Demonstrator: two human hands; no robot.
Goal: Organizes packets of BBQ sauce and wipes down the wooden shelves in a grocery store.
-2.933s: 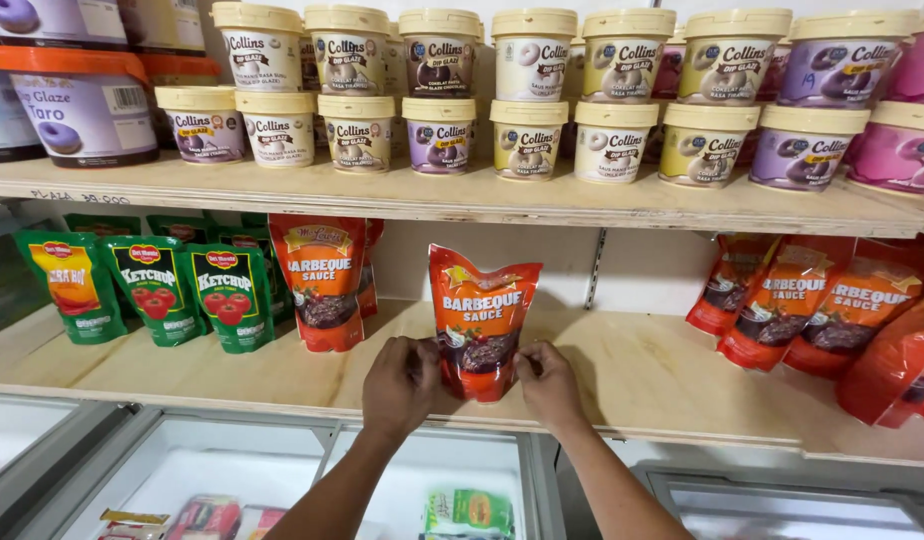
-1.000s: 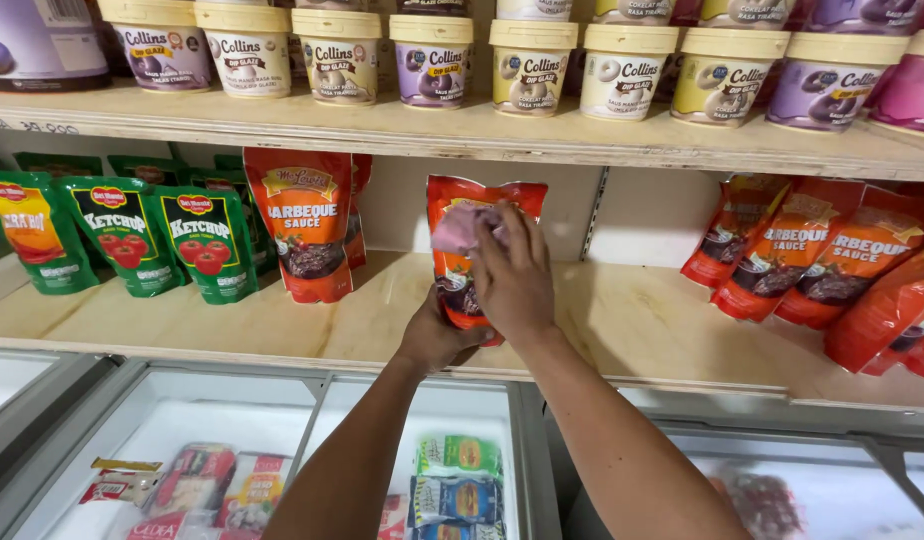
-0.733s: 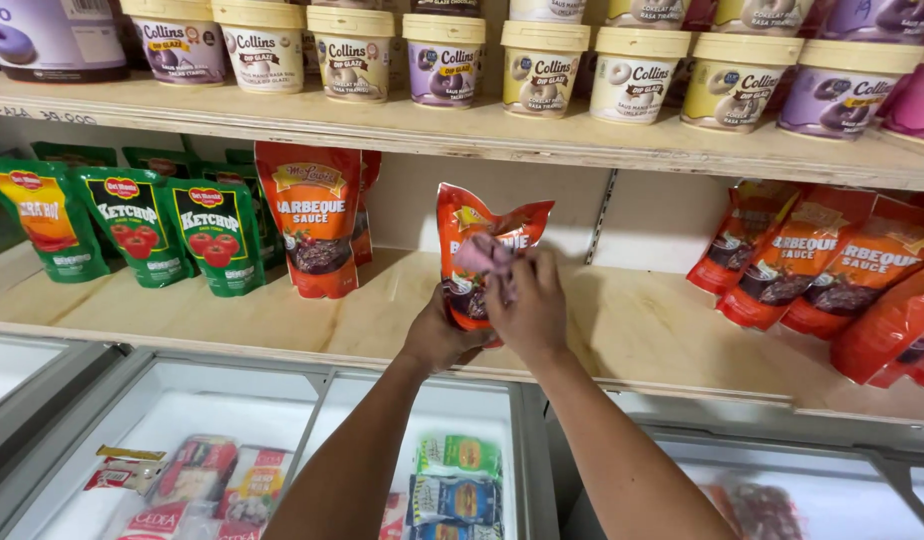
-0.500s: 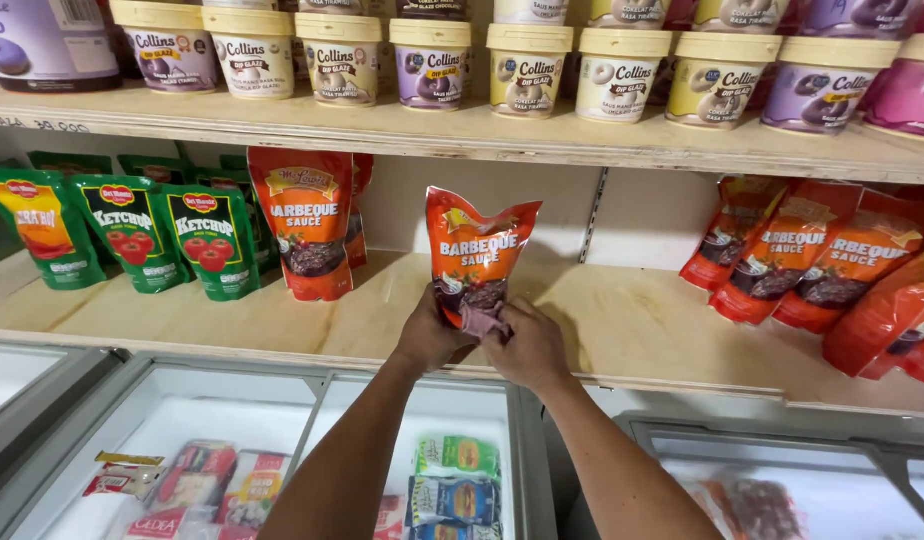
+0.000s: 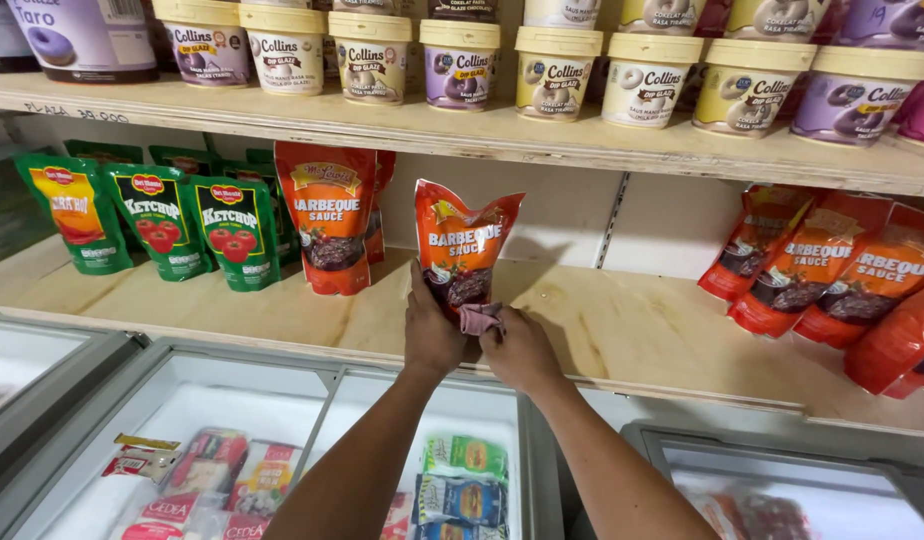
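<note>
An orange sauce pouch (image 5: 463,243) is held upright at frame centre on the wooden shelf (image 5: 632,330), its lower edge gripped by the left hand (image 5: 432,330). A pink cloth (image 5: 479,318) is clutched in the right hand (image 5: 522,350), pressed against the pouch base.

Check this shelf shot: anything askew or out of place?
One red sauce pouch stands alone mid-shelf, apart from the row to its left, held at its base by the left hand; the right hand presses a pinkish cloth against it. The red pouches at right lean tilted rather than upright.
</note>
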